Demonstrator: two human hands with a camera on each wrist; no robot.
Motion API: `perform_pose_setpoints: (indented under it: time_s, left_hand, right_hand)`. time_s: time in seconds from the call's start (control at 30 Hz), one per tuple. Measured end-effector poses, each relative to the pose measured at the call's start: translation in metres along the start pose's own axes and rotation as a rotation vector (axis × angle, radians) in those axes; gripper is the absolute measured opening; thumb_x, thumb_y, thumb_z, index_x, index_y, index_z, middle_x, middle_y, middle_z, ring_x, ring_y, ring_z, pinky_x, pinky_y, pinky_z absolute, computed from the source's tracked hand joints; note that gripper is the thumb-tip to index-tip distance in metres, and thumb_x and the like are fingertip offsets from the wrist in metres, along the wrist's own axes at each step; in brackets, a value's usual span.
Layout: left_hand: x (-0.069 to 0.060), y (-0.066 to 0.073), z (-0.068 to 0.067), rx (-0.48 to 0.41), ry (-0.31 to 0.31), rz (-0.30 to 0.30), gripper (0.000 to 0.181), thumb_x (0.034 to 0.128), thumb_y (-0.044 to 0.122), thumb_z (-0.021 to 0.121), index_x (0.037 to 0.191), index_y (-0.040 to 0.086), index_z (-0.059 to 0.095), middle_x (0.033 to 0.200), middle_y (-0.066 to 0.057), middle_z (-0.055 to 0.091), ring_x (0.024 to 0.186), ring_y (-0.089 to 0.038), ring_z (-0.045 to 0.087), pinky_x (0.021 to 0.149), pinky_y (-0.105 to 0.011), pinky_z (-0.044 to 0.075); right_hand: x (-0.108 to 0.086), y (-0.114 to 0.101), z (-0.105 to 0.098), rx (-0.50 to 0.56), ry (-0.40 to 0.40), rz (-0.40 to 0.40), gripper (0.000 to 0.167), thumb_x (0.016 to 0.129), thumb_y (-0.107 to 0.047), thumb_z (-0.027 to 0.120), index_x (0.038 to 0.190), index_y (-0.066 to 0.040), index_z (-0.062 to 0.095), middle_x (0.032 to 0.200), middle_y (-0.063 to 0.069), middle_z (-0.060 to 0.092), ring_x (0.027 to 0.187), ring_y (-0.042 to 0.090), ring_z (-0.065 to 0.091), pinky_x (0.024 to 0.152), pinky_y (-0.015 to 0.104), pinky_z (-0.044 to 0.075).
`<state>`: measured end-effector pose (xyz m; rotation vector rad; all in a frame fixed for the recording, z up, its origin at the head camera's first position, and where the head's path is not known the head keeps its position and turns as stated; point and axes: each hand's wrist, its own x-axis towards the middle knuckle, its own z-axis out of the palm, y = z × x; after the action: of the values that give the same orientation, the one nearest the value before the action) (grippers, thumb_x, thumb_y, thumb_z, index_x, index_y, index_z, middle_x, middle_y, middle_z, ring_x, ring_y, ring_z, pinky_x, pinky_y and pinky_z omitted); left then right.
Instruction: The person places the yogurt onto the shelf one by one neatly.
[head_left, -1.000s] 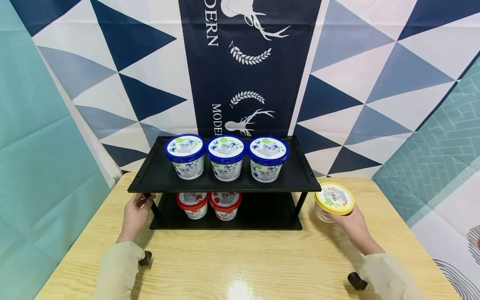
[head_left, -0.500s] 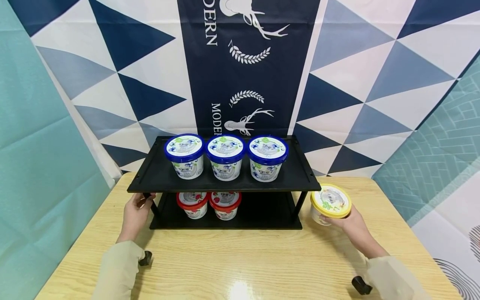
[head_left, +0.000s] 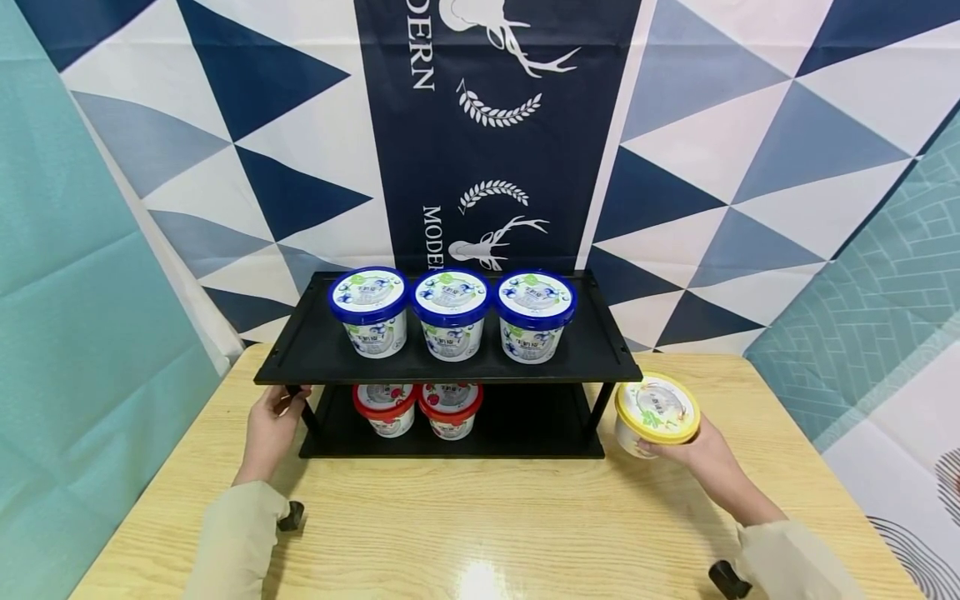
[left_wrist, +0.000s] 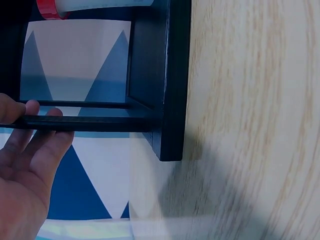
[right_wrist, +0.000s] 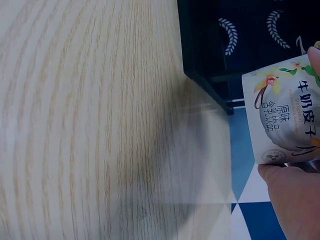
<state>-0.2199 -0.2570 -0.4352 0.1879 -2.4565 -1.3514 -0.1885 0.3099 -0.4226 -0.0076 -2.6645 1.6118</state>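
Note:
My right hand (head_left: 701, 454) grips a white tub with a yellow lid (head_left: 658, 408) at the right of a black two-tier shelf (head_left: 450, 373). In the right wrist view the printed side of this tub (right_wrist: 282, 110) faces the camera, and fingers touch it from two sides. My left hand (head_left: 270, 433) is at the shelf's left end. Seen from the left wrist, its thumb and fingers pinch the shelf's thin black post (left_wrist: 100, 123). Three blue-lidded tubs (head_left: 450, 312) stand in a row on the top tier. Below are two red-lidded tubs (head_left: 453, 412), partly hidden by the upper board.
The shelf stands on a light wooden table (head_left: 450, 525), close to the patterned backdrop (head_left: 480, 150). A bare stretch of the lower tier (head_left: 536, 425) lies right of the red-lidded tubs. The shelf's right post (head_left: 598, 408) is just left of the held tub.
The yellow-lidded tub has shifted a little left and nearer to me in my right hand, toward the shelf's right end. My left hand and the tubs on the shelf have stayed put.

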Motion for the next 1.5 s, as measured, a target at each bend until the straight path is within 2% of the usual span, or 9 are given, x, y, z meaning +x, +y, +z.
perform_pose_setpoints:
  time_s: [0.5,0.77,0.93,1.03,1.2,1.27,1.4,1.5]
  left_hand:
    - [0.0,-0.003,0.0,-0.001,0.022,0.001,0.02,0.0969,0.012,0.047,0.112,0.008,0.058,0.116,-0.015,0.061,0.086,0.02,0.045,0.08,-0.002,0.037]
    - [0.0,-0.001,0.0,0.005,0.016,-0.013,0.019,0.0974,0.014,0.046,0.112,0.009,0.058,0.117,-0.014,0.061,0.092,0.011,0.048,0.079,-0.003,0.038]
    - [0.0,-0.001,0.0,0.007,0.017,-0.007,0.019,0.0973,0.014,0.047,0.112,0.01,0.058,0.116,-0.014,0.061,0.091,0.012,0.048,0.08,-0.003,0.038]
    - [0.0,-0.001,0.001,0.006,0.017,-0.007,0.019,0.0973,0.014,0.047,0.112,0.01,0.058,0.116,-0.014,0.061,0.089,0.014,0.046,0.086,-0.011,0.043]
    - [0.0,-0.001,0.001,-0.017,0.012,-0.001,0.02,0.0976,0.014,0.046,0.113,0.008,0.057,0.117,-0.016,0.06,0.089,0.015,0.045,0.097,-0.036,0.046]
    - [0.0,-0.001,0.001,-0.023,0.008,-0.001,0.02,0.0977,0.014,0.046,0.113,0.008,0.057,0.117,-0.016,0.06,0.089,0.015,0.045,0.098,-0.039,0.046]
    - [0.0,0.0,0.001,-0.025,-0.001,0.006,0.021,0.0979,0.014,0.045,0.114,0.007,0.056,0.117,-0.017,0.059,0.101,-0.008,0.057,0.097,-0.04,0.046]
    - [0.0,-0.001,0.001,-0.017,0.009,0.016,0.02,0.0973,0.013,0.046,0.113,0.007,0.056,0.115,-0.018,0.06,0.108,-0.027,0.056,0.096,-0.041,0.047]
  right_hand:
    - [-0.011,-0.012,0.009,0.057,-0.034,-0.016,0.091,0.071,-0.012,0.081,0.145,-0.007,0.027,0.109,-0.033,0.048,0.101,-0.017,0.044,0.083,0.004,0.04]
    - [-0.015,-0.017,0.016,0.061,-0.041,-0.034,0.092,0.07,-0.01,0.081,0.144,-0.006,0.028,0.109,-0.031,0.05,0.101,-0.016,0.046,0.082,0.005,0.041]
    - [-0.017,-0.023,0.019,0.05,-0.049,-0.022,0.095,0.069,-0.012,0.082,0.145,-0.006,0.026,0.111,-0.028,0.048,0.1,-0.016,0.045,0.082,0.006,0.043]
    - [-0.018,-0.025,0.023,0.048,-0.049,-0.029,0.094,0.069,-0.012,0.083,0.144,-0.005,0.027,0.11,-0.028,0.049,0.1,-0.016,0.046,0.082,0.006,0.043]
    - [-0.017,-0.026,0.029,0.044,-0.041,-0.054,0.092,0.067,-0.012,0.084,0.142,-0.006,0.031,0.11,-0.028,0.051,0.101,-0.014,0.047,0.083,0.005,0.041]
    - [-0.017,-0.027,0.031,0.046,-0.047,-0.038,0.093,0.067,-0.013,0.084,0.143,-0.007,0.031,0.111,-0.025,0.051,0.101,-0.014,0.047,0.083,0.006,0.042]
    - [-0.017,-0.03,0.035,0.038,-0.038,-0.011,0.093,0.066,-0.015,0.085,0.142,-0.008,0.032,0.111,-0.024,0.051,0.099,-0.014,0.047,0.083,0.007,0.042]
    - [-0.017,-0.032,0.038,0.036,-0.026,-0.023,0.092,0.066,-0.015,0.085,0.142,-0.008,0.033,0.11,-0.026,0.052,0.1,-0.015,0.046,0.083,0.005,0.041]
